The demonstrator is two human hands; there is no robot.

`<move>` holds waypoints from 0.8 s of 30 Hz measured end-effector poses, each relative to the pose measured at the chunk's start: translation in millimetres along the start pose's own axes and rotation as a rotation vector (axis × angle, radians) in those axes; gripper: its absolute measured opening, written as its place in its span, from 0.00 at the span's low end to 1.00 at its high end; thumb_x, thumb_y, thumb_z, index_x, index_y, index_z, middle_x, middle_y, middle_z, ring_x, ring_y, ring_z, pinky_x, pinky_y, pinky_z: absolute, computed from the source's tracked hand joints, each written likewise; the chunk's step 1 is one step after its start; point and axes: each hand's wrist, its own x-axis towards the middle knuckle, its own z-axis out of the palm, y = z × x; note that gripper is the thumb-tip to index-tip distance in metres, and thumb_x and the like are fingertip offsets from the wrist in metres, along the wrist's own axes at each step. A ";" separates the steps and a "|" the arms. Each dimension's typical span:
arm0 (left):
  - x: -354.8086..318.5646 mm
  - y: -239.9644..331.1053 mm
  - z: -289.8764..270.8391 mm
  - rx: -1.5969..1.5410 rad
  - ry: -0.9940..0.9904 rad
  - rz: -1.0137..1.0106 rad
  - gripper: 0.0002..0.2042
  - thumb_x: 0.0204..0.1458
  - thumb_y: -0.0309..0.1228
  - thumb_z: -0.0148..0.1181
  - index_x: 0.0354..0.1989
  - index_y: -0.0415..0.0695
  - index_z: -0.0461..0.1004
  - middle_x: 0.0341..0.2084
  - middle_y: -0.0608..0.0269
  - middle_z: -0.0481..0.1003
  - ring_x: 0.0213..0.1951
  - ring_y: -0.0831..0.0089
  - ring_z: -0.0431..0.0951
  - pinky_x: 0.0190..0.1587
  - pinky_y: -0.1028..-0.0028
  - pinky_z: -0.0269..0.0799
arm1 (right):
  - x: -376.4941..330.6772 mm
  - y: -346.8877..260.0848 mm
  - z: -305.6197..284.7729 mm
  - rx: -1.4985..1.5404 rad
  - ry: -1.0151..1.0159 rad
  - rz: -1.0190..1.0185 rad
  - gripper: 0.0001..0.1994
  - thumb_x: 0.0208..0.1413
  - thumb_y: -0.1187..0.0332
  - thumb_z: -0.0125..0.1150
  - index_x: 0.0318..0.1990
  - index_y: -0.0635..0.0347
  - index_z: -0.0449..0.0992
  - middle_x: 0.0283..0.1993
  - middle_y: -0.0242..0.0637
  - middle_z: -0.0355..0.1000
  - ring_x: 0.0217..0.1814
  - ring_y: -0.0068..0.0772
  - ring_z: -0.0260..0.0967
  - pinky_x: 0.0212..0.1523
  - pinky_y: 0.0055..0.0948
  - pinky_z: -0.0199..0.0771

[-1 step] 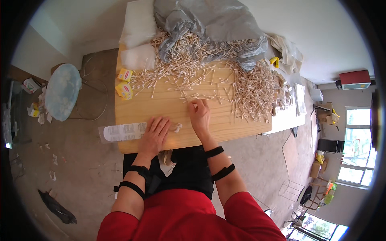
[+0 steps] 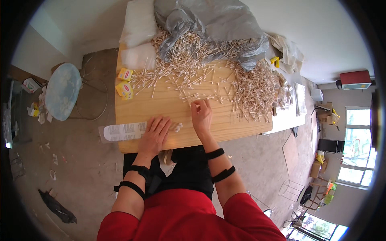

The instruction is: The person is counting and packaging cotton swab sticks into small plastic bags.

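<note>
My left hand (image 2: 155,134) lies flat, fingers stretched, across a clear plastic bag with a white printed card (image 2: 125,131) at the front of the table. White-tipped cotton swabs (image 2: 175,127) poke out on the right side of that hand, bunched together. To the right, my right hand (image 2: 202,116) has its fingers curled in a pinch at the wood surface. Just beyond its fingertips lies a small row of loose swabs (image 2: 201,96); whether any are between the fingers is hidden.
A big heap of cotton swabs (image 2: 255,90) covers the table's right side, with more spilling from a grey plastic bag (image 2: 217,24) at the back. Two small yellow packs (image 2: 124,90) sit at the left edge of the wooden table (image 2: 161,104). A round stool (image 2: 63,92) stands left.
My right hand has shifted very slightly to the right. My left hand stays in place on the bag.
</note>
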 end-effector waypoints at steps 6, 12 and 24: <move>2.5 -0.2 0.1 0.020 0.001 0.008 0.24 0.57 0.32 0.53 0.63 0.42 0.64 0.63 0.62 0.63 0.66 0.62 0.58 0.71 0.59 0.50 | -17.7 -1.6 -6.5 -0.103 -0.113 -0.169 0.04 0.52 0.73 0.64 0.35 0.61 0.77 0.32 0.41 0.72 0.27 0.39 0.71 0.29 0.34 0.70; 2.8 0.6 -4.2 0.028 -0.008 -0.003 0.24 0.57 0.32 0.53 0.62 0.42 0.65 0.63 0.63 0.62 0.67 0.63 0.57 0.71 0.59 0.49 | 14.8 2.1 -6.7 -0.119 -0.147 -0.090 0.04 0.52 0.69 0.62 0.31 0.57 0.75 0.34 0.40 0.72 0.34 0.50 0.72 0.33 0.43 0.72; 2.0 -1.2 -1.1 0.030 0.004 0.008 0.23 0.57 0.32 0.54 0.62 0.41 0.65 0.62 0.62 0.64 0.66 0.63 0.59 0.70 0.59 0.50 | -15.7 0.7 -15.0 0.045 -0.307 -0.137 0.04 0.53 0.71 0.62 0.35 0.58 0.77 0.36 0.39 0.72 0.34 0.47 0.73 0.33 0.40 0.73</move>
